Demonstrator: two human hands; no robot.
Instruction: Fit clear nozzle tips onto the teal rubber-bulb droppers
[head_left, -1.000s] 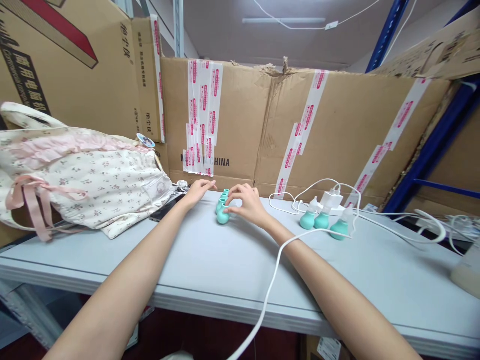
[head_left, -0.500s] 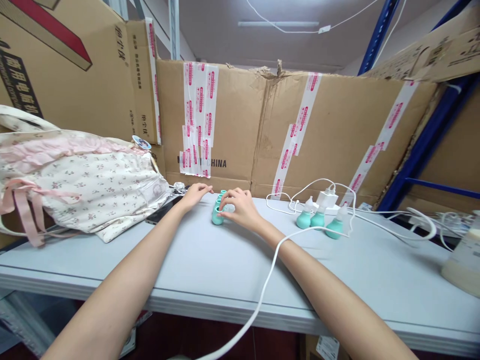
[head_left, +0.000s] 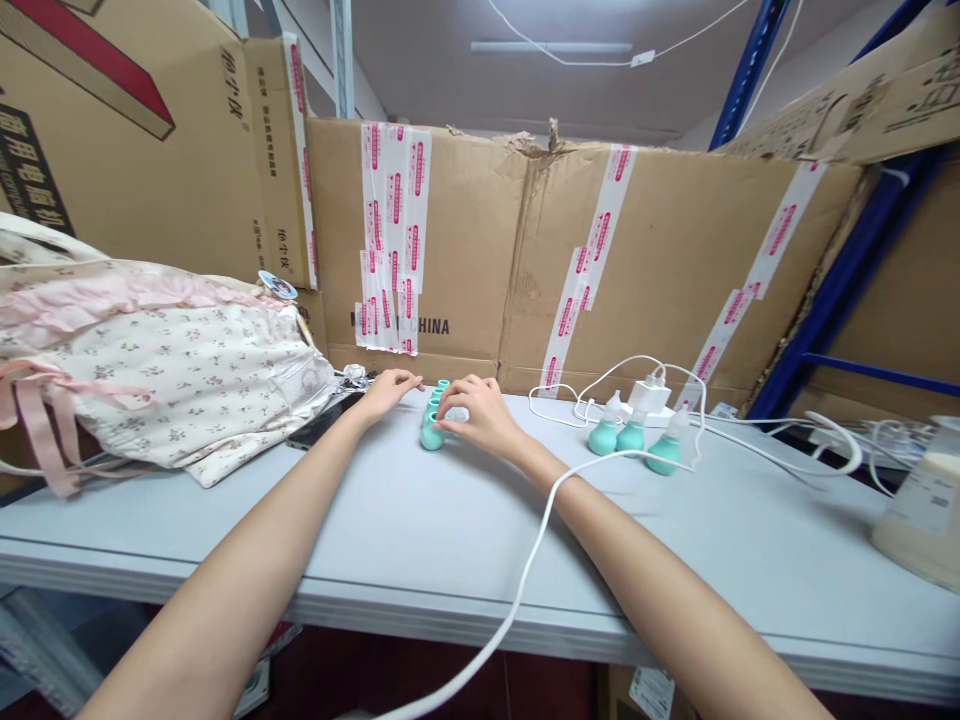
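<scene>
Several mint-green rubber bulbs with open necks stand in a row running away from me, the nearest bulb [head_left: 431, 434] in plain view. My right hand [head_left: 480, 415] comes in from the right, thumb and index finger curled around the neck of a bulb near the front of the row. Its other fingers arch over the row and partly hide the bulbs behind. My left hand [head_left: 388, 392] is at the row's far left side, palm down, with fingers stretched toward the rear bulbs. Whether its fingertips touch them I cannot tell. Nothing shows in that hand.
Three similar green bulbs [head_left: 663, 455] with clear tips stand at right, beside a white charger [head_left: 651, 396] and cables. A white cable [head_left: 517, 600] crosses above my right forearm. A floral bag [head_left: 172, 360] and a dark phone-like slab [head_left: 319, 425] lie left. Cardboard [head_left: 465, 250] walls the back.
The view has shifted slightly, so everything sits a little further left. Both hands keep nearly the same pose by the row of bulbs.
</scene>
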